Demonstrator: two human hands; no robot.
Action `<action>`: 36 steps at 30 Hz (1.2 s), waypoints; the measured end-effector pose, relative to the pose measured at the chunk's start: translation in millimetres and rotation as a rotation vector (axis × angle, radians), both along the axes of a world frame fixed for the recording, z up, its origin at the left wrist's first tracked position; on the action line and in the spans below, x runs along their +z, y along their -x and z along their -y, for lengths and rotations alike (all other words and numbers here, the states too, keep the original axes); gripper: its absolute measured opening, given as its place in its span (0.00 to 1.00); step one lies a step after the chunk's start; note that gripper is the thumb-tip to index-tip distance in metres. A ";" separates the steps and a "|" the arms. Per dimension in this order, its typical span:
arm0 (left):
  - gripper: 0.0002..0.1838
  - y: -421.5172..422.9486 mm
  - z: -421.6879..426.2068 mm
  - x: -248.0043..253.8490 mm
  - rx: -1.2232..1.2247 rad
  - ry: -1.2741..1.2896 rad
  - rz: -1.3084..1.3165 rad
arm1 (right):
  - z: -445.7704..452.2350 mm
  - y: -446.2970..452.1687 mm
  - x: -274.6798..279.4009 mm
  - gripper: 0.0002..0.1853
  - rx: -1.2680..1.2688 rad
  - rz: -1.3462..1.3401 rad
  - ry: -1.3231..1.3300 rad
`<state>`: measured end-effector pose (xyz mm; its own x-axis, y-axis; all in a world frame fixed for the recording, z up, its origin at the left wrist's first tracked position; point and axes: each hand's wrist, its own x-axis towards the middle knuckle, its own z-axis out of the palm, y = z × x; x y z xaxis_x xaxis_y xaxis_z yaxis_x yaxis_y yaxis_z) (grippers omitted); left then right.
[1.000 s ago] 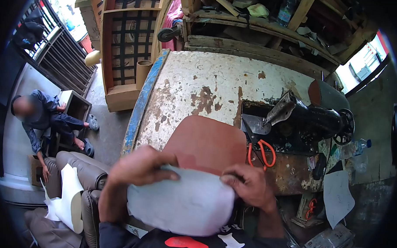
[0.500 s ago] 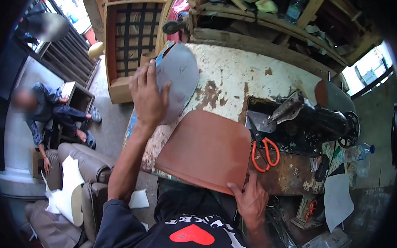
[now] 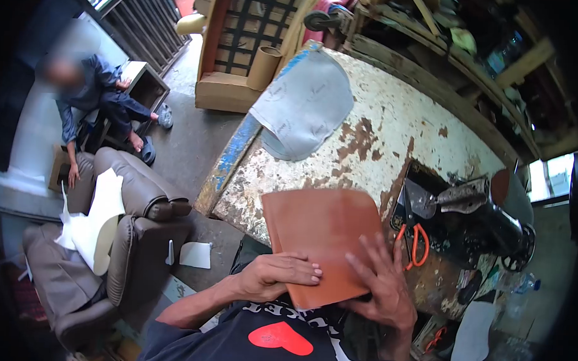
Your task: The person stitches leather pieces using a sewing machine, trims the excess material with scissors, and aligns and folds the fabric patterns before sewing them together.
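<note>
Brown leather-like pieces point(image 3: 325, 236), lying one on another, rest at the table's near edge. My left hand point(image 3: 282, 274) holds their lower left edge, its fingers together on top. My right hand point(image 3: 384, 289) lies at the lower right edge with its fingers spread, some over the brown surface. A grey piece with faint markings point(image 3: 311, 102) lies on the table's far left corner, touched by neither hand. Scissors with orange handles point(image 3: 415, 239) lie right of the brown pieces, beside the black sewing machine point(image 3: 485, 209).
The worn white table point(image 3: 392, 136) has a blue left edge. A seated person point(image 3: 91, 91) is at the upper left, one hand on a brown armchair point(image 3: 140, 239). Wooden shelving point(image 3: 426, 71) stands behind the table. A grey sheet point(image 3: 474, 340) hangs at the lower right.
The grey piece has left my left hand and lies at the far left corner. My left hand has come down onto the brown pieces, which have turned slightly. The view has shifted.
</note>
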<state>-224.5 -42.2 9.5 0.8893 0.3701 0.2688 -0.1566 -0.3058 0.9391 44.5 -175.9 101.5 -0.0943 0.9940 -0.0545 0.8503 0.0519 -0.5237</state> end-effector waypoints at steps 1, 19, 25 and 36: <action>0.18 6.9 0.9 3.6 0.013 0.193 0.022 | -0.3 -0.8 -2.2 0.39 0.022 0.009 -0.001; 0.19 12.2 5.4 13.5 1.122 0.050 -0.465 | -113.6 4.5 -50.7 0.21 -0.117 -0.218 0.374; 0.19 13.0 9.0 9.2 1.145 -0.008 -0.470 | -116.2 10.9 -47.4 0.20 -0.198 -0.241 0.410; 0.21 13.6 -1.7 10.2 1.067 -0.091 -0.490 | -124.1 16.7 -38.5 0.22 -0.290 -0.262 0.462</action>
<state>-238.1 -40.5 19.7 0.1561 0.9866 0.0485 0.5908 -0.1326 0.7959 27.8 -51.8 63.1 0.1080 0.8600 -0.4987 0.6358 -0.4454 -0.6304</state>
